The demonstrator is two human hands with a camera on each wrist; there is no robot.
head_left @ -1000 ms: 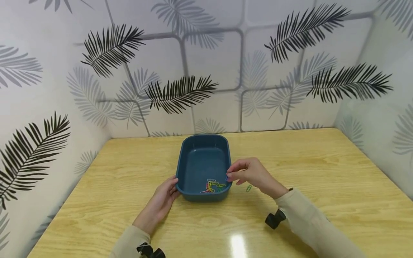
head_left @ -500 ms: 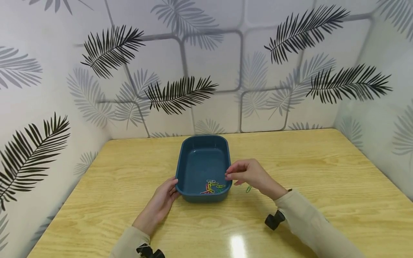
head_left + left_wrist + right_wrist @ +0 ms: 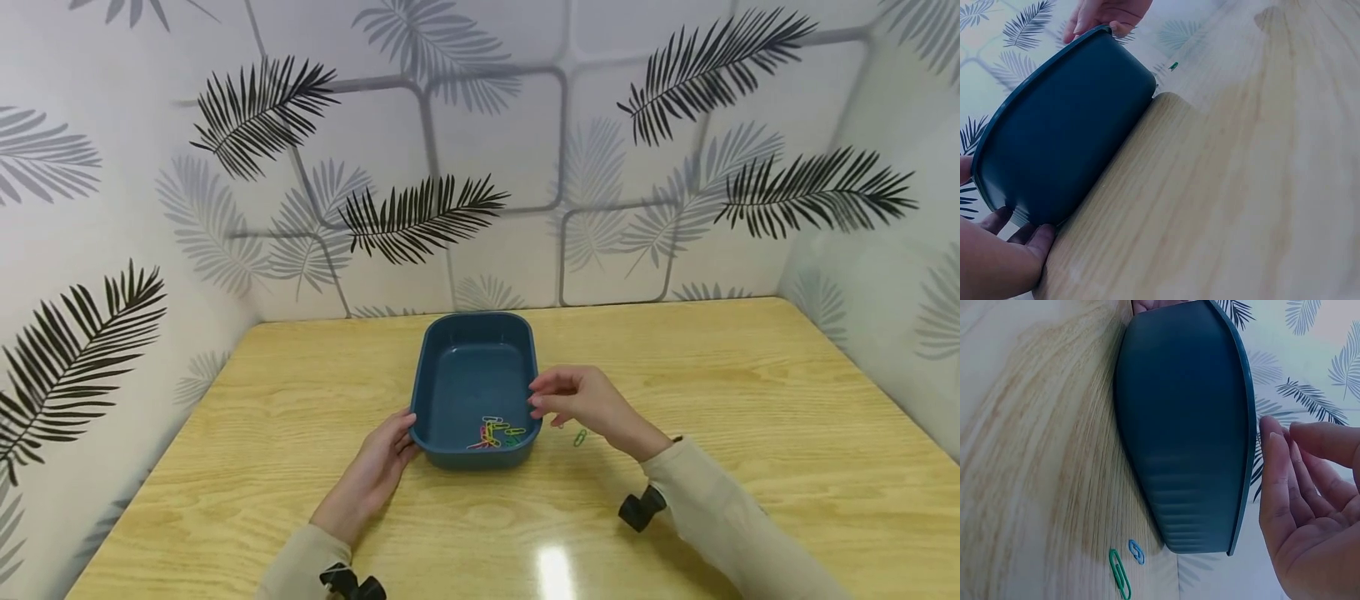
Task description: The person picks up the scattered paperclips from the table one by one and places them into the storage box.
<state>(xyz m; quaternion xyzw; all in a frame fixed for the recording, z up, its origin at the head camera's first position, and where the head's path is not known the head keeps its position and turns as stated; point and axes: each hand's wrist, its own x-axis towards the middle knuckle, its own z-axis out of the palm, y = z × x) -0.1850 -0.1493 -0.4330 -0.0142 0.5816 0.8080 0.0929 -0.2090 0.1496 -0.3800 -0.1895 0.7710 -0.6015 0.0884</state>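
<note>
A dark blue plastic box (image 3: 472, 383) stands on the wooden table, with several coloured paper clips (image 3: 491, 433) lying at its near end. My left hand (image 3: 382, 462) holds the box's near left side; in the left wrist view its fingers (image 3: 1041, 240) lie against the outer wall near the base. At the right rim is my right hand (image 3: 588, 404), its fingers loosely bent and nothing visible between them. A green paper clip (image 3: 1120, 574) and a blue paper clip (image 3: 1136, 552) lie on the table outside the box, below that hand.
The pale wooden table (image 3: 300, 375) reaches back to walls covered in leaf-patterned paper (image 3: 495, 167). A black camera mount (image 3: 641, 508) sits on the right wrist, and another mount (image 3: 352, 582) on the left.
A blue paper clip pinched in my right hand a second ago no longer shows there, and the fingertips have parted slightly. The left hand and the box have stayed put.
</note>
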